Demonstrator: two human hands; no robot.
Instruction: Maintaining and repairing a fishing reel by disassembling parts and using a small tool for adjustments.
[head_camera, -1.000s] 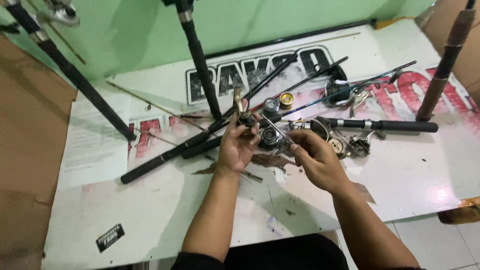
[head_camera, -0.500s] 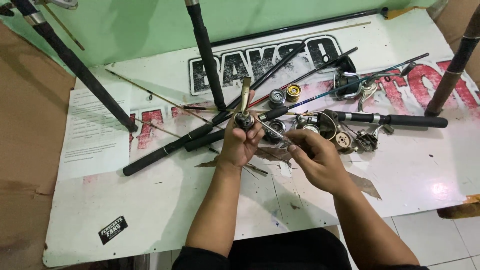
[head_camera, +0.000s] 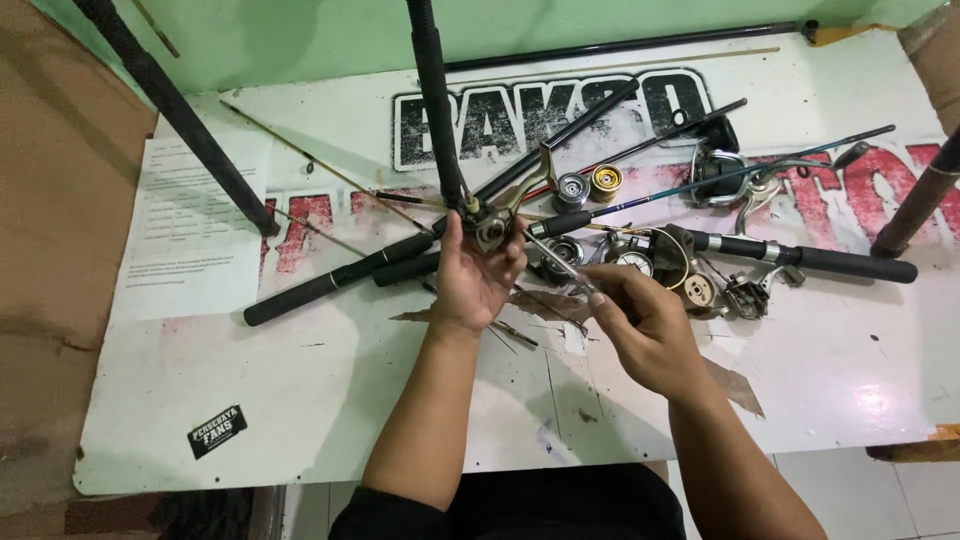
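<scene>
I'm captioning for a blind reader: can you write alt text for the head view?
The left hand holds a fishing reel body while the right hand brings a thin metal tool to it, above a white table strewn with fishing rods and reel parts.

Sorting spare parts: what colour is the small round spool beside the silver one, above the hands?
Gold, or brassy yellow. The gold spool lies just right of the silver spool; the head view shows it.

Two bare hands over the white table. One sheet of printed paper at the left, one black sticker near the front edge, and two small round spools, one silver, one gold.
</scene>
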